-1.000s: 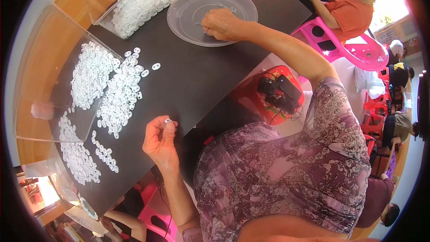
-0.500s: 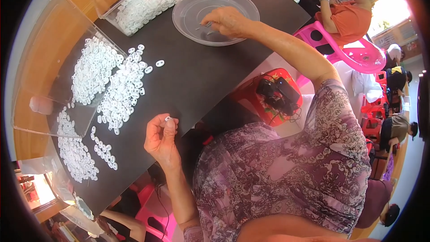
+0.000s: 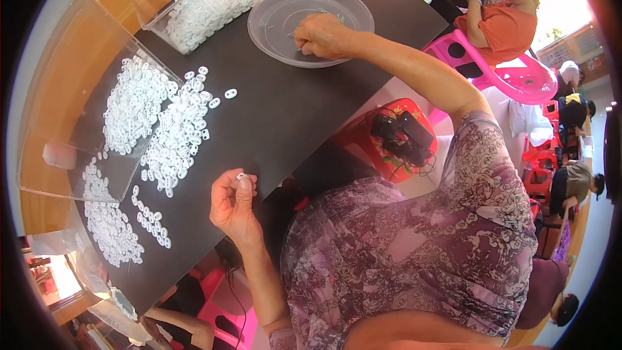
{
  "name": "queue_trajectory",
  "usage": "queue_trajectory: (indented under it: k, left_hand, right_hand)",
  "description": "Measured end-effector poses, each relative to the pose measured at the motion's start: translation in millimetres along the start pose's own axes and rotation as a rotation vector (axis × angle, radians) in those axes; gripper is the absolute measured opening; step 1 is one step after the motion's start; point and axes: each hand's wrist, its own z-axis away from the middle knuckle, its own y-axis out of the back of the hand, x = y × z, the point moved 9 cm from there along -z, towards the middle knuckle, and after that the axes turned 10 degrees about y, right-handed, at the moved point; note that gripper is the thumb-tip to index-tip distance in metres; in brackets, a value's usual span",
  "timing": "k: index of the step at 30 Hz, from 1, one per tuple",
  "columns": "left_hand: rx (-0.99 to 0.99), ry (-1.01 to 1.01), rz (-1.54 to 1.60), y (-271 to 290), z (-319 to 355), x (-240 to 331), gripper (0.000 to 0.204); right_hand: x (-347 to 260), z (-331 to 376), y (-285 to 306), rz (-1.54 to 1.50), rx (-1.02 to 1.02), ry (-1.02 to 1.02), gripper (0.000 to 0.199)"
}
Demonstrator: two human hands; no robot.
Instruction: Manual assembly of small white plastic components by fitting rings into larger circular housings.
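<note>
Barely begun, judging by the large heap of white rings (image 3: 175, 129) on the dark surface (image 3: 285, 110). Left hand (image 3: 232, 204) fingers pinching 1 small ring (image 3: 241, 176); right hand (image 3: 327, 35) fingers curled narrow inside the nearly empty clear dish (image 3: 272, 19), hold unclear.

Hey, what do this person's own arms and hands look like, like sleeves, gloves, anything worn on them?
Both hands are bare: no gloves on the left hand or the right hand, and no rings, watch or bracelet can be made out. The forearms are uncovered too. The short-sleeved top has a purple, grey and white swirling print, and its right sleeve ends at the upper arm.
</note>
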Motion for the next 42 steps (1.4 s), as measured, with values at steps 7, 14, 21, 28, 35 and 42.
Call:
queue_trajectory:
  k: [7,14,21,28,35,42]
  left_hand:
    - [0.000,-0.016,0.016,0.2,1.1,-0.8,0.015]
    - [0.005,-0.031,0.019,0.8,1.9,-0.4,0.015]
    - [0.015,-0.027,0.016,0.3,0.7,0.6,0.014]
    - [0.028,0.010,0.038,4.6,1.7,-0.1,0.011]
    - [-0.011,0.115,0.293,11.4,-7.4,3.8,0.009]
    - [0.019,0.153,0.381,20.6,-2.4,3.0,0.011]
  right_hand:
    - [-7.3,2.6,-8.2,0.095,-0.044,0.010,0.012]
    - [-0.1,4.5,10.9,0.021,0.108,-0.009,0.009]
    - [-3.1,-3.7,-0.5,0.054,0.037,0.034,0.006]
    - [-6.5,-3.7,-3.5,0.078,0.033,0.000,0.009]
    - [-64.4,-4.9,49.6,-0.339,0.146,-0.213,0.008]
    - [-181.9,-31.5,-6.1,-0.920,0.112,0.026,0.007]
